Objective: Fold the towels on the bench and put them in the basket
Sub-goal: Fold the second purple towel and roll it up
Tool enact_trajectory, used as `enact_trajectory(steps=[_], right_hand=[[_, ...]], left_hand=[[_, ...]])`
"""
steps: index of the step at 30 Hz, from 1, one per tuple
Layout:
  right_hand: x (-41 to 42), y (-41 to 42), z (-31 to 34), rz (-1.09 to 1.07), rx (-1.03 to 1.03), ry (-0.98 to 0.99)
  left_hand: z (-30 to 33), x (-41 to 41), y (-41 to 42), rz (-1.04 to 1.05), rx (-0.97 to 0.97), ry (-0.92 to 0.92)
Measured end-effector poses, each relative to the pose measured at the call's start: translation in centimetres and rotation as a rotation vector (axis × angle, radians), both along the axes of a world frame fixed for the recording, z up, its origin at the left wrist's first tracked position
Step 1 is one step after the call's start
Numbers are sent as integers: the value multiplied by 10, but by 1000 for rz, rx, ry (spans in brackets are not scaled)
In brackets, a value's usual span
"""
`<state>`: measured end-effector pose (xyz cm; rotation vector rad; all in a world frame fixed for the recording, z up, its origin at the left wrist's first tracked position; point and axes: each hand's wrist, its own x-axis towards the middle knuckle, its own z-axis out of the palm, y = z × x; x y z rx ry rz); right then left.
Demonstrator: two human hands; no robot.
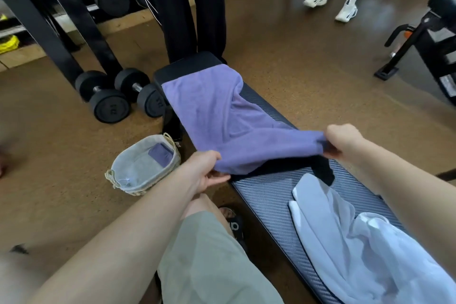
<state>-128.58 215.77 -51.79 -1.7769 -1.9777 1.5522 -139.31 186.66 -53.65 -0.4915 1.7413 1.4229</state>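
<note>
The left hand [209,170] pinches the near left corner of the purple terry towel [222,116], thumb on top and fingers curled beneath; the right hand [343,140] has its grip closed round the near right corner, fingers bunching the cloth. Between them the near edge is lifted off the black padded worktop with a carbon-weave cover [266,195], while the far end lies flat on it, draping over the left edge. A crumpled black cloth [323,173] lies under the raised edge, and a white towel with a dark-piped edge [345,242] is heaped nearer. On the floor just left of the worktop stands the oval wicker basket with a pale fabric liner [145,168], holding a small folded purple cloth [160,153]. Two black dumbbells [111,99] lie beyond; markings on their end plates are unreadable.
</note>
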Motion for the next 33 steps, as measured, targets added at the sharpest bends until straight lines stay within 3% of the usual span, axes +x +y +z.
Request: enact_trajectory(steps=[5,13,20,24,28,33], right_hand=[[31,-3,-22,324,4,-384],[14,11,-9,518,227,-516],[-3,-4,-23,755,476,-646],[-30,-26,-20,843,711,-511],[-76,-47,-20,878,590,-189],[-145,-57,-26,885,569,-30]], left_hand=[[-11,30,8,-226,-131,44],[-7,24,-10,-468,-47,-183],[-13,28,-12,-702,-304,-164],[-8,6,-15,-802,-452,-79],[-13,-53,-28,-515,-415,204],[-25,-118,-41,-270,-363,380]])
